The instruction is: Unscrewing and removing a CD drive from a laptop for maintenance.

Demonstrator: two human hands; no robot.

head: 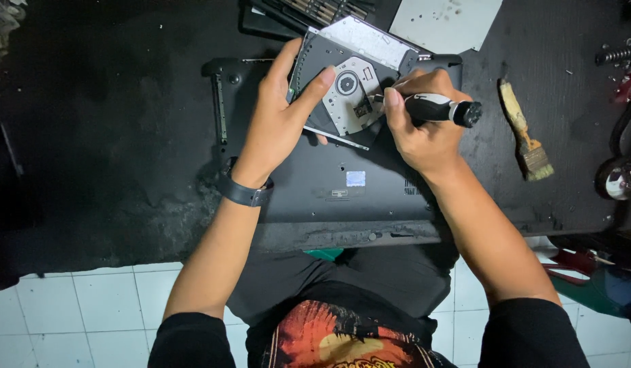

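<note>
My left hand grips a slim optical disc drive by its left edge, thumb and fingers across its face, holding it tilted above a black laptop base lying upside down on the dark table. My right hand is closed around a screwdriver with a black and white handle. Its tip touches the drive's exposed tray mechanism near the round spindle. A dark watch band circles my left wrist.
An old paintbrush lies on the table right of my right hand. A grey sheet and a rack of tool bits sit at the far edge. Springs and small parts lie far right. White floor tiles show below.
</note>
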